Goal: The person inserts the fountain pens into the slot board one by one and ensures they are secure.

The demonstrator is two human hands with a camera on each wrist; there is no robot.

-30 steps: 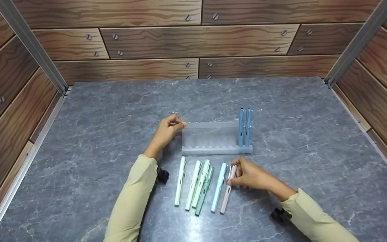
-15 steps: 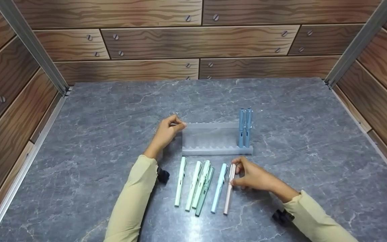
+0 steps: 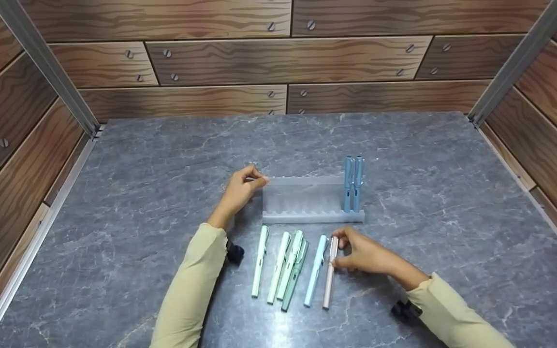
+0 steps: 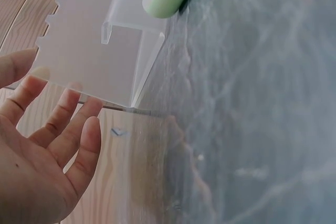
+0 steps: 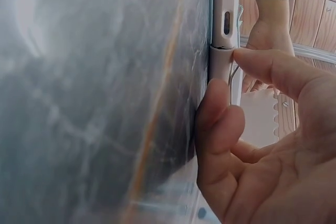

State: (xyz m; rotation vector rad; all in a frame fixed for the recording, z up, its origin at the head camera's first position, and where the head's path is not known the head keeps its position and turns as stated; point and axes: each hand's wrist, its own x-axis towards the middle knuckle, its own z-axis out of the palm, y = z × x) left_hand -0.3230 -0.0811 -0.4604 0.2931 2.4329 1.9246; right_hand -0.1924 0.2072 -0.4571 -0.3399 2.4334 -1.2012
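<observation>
My left hand (image 3: pixel 241 189) pinches the upper left corner of a clear plastic pen rack (image 3: pixel 302 197). In the left wrist view the thumb and index finger sit on either side of the rack's notched sheet (image 4: pixel 86 51), the other fingers loosely spread. Two blue pens (image 3: pixel 347 186) stand upright in the rack's right end. In front of it, my right hand (image 3: pixel 368 253) pinches a pale pink pen (image 3: pixel 329 285) near its upper half, thumb on the near side. The right wrist view shows the thumb at the joint of cap and barrel on this pink pen (image 5: pixel 226 3).
Left of the pink pen lies a light blue pen (image 3: pixel 315 271). Farther left are a dark green pen (image 3: pixel 292 282) and several pale green pens (image 3: pixel 259 263), lying roughly side by side on the grey marbled table (image 3: pixel 128 241). Wood-patterned walls (image 3: pixel 211 60) enclose the table.
The pink pen has turned a little straighter, its lower end shifting right, away from the light blue pen. My right hand has moved slightly right with it. The left hand and rack stay put.
</observation>
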